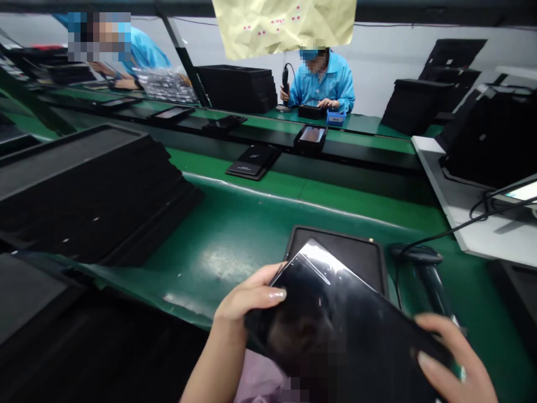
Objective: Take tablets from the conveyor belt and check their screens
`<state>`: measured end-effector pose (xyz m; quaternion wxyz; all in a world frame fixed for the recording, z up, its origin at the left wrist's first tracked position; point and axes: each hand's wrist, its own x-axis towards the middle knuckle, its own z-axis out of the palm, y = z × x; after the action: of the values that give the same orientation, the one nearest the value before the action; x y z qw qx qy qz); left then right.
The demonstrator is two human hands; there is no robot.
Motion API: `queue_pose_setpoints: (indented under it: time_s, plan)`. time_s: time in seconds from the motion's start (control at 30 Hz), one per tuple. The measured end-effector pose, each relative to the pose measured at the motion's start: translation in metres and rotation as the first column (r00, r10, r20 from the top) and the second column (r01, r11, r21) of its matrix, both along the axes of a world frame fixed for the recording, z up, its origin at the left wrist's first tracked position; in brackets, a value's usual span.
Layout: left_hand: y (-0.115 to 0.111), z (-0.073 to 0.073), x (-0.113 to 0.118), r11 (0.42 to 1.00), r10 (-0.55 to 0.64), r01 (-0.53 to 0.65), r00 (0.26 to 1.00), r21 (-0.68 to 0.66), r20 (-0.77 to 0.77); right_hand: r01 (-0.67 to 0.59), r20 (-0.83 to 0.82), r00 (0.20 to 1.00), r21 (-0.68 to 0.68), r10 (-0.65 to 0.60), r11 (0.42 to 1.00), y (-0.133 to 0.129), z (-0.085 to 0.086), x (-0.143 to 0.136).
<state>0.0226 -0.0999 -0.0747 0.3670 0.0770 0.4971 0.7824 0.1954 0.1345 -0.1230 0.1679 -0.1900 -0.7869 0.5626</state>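
Note:
A dark, glossy tablet (356,330) is held up close to me, tilted, its screen reflecting the lights. My left hand (251,294) grips its left edge, thumb over the front face. At the opposite edge, my right hand (457,358) is closed on the tablet with its thumb on the front. Beneath and behind the tablet, a black foam tray (348,246) lies on the green mat, partly hidden. Just right of that tray, a black handheld scanner (428,274) rests with its cable running off to the right.
Tall stacks of black trays (84,196) stand at the left. Across a dark conveyor (268,134) carrying devices, a co-worker (323,81) holds a power screwdriver (286,84). Another person (146,47) leans at far left. Yellow paper (285,25) hangs overhead; a white shelf (457,207) stands right.

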Motion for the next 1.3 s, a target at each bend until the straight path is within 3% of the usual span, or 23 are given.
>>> queue_pose_setpoints:
  time_s: [0.07,0.13,0.17,0.2,0.23,0.27,0.33,0.4,0.47,0.57,0.67,0.77,0.83,0.93,1.1,1.2,1.3]
  plan:
    - [0.003,-0.01,-0.011,0.997,-0.061,0.062,0.998,-0.041,0.03,0.012,0.06,0.998,-0.066,-0.008,0.998,0.017,0.002,-0.01]
    - [0.008,-0.024,-0.022,0.994,-0.045,0.049,0.998,-0.093,0.046,0.09,0.074,0.993,0.061,-0.095,0.994,0.042,0.006,-0.024]
    - [0.01,-0.031,-0.026,0.994,-0.013,0.018,0.999,-0.11,0.044,0.167,0.057,0.981,0.215,-0.183,0.962,0.057,0.007,-0.03]
    - [0.012,-0.038,-0.03,0.993,0.02,-0.015,0.999,-0.121,0.041,0.255,0.038,0.955,0.393,-0.293,0.883,0.073,0.008,-0.035]
    - [0.013,-0.044,-0.034,0.991,0.05,-0.045,0.998,-0.129,0.038,0.294,0.035,0.93,0.529,-0.367,0.796,0.088,0.009,-0.039]
    - [0.014,-0.05,-0.037,0.988,0.072,-0.067,0.997,-0.137,0.034,0.276,0.084,0.914,0.587,-0.396,0.761,0.101,0.008,-0.044]
    - [0.014,-0.058,-0.043,0.982,0.109,-0.103,0.994,-0.159,0.03,0.171,0.274,0.902,0.484,-0.334,0.858,0.121,0.004,-0.053]
    - [0.014,-0.065,-0.048,0.975,0.127,-0.12,0.991,-0.187,0.028,0.069,0.419,0.891,0.253,-0.173,0.965,0.13,-0.001,-0.063]
    - [0.013,-0.071,-0.052,0.969,0.132,-0.124,0.991,-0.214,0.025,-0.009,0.459,0.887,0.103,-0.04,0.995,0.131,-0.002,-0.071]
    - [0.012,-0.076,-0.053,0.964,0.129,-0.122,0.992,-0.237,0.012,-0.111,0.458,0.884,0.004,0.097,0.994,0.134,0.008,-0.075]
    - [0.011,-0.078,-0.053,0.961,0.121,-0.119,0.993,-0.249,-0.008,-0.327,0.44,0.848,-0.004,0.295,0.945,0.142,0.032,-0.07]
    - [0.01,-0.079,-0.053,0.957,0.109,-0.113,0.994,-0.266,-0.027,-0.637,0.429,0.706,0.038,0.563,0.77,0.144,0.053,-0.069]
    - [0.01,-0.08,-0.053,0.955,0.098,-0.105,0.994,-0.277,-0.037,-0.754,0.437,0.603,0.042,0.667,0.655,0.139,0.06,-0.072]
    - [0.008,-0.081,-0.054,0.952,0.083,-0.093,0.996,-0.293,-0.046,-0.81,0.431,0.537,0.022,0.725,0.586,0.128,0.061,-0.078]
    - [0.006,-0.081,-0.054,0.94,0.071,-0.085,0.996,-0.331,-0.056,-0.81,0.438,0.542,0.046,0.717,0.584,0.123,0.062,-0.081]
    - [0.007,-0.077,-0.054,0.932,0.063,-0.084,0.996,-0.354,-0.069,-0.777,0.475,0.581,0.084,0.66,0.624,0.125,0.062,-0.079]
    - [0.009,-0.071,-0.053,0.916,0.053,-0.082,0.995,-0.393,-0.086,-0.646,0.469,0.705,0.116,0.532,0.754,0.128,0.052,-0.078]
